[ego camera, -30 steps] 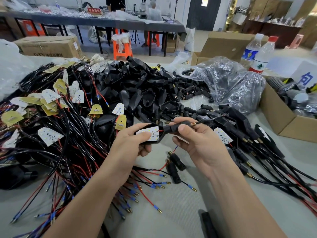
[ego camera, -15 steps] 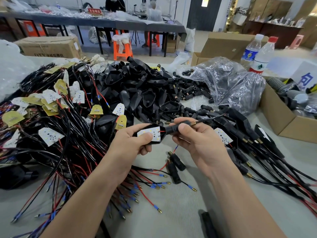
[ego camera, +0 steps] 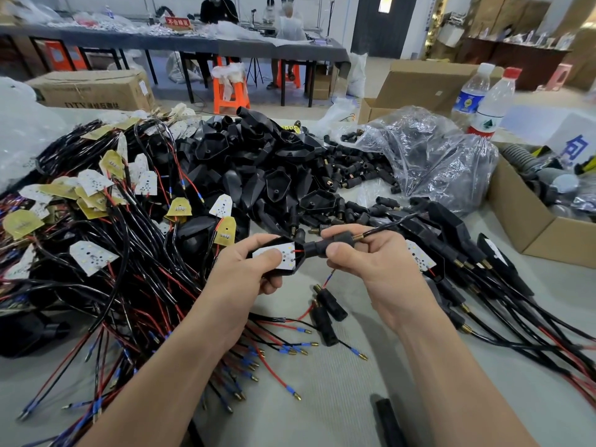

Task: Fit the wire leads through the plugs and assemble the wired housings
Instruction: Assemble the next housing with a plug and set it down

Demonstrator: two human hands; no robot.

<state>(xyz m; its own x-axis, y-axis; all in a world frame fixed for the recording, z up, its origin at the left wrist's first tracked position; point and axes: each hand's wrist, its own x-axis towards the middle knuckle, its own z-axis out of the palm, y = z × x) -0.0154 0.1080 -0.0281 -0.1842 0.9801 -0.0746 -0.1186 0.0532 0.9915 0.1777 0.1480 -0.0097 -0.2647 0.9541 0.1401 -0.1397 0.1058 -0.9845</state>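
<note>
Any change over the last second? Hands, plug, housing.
Nothing visibly moved. The left hand still grips the housing, thumb on its white board. The right hand still pinches the plug at the housing's neck.

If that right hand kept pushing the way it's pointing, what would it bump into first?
Probably the black housing gripped by the left hand. The right hand points toward it and holds a plug right at its neck.
</note>
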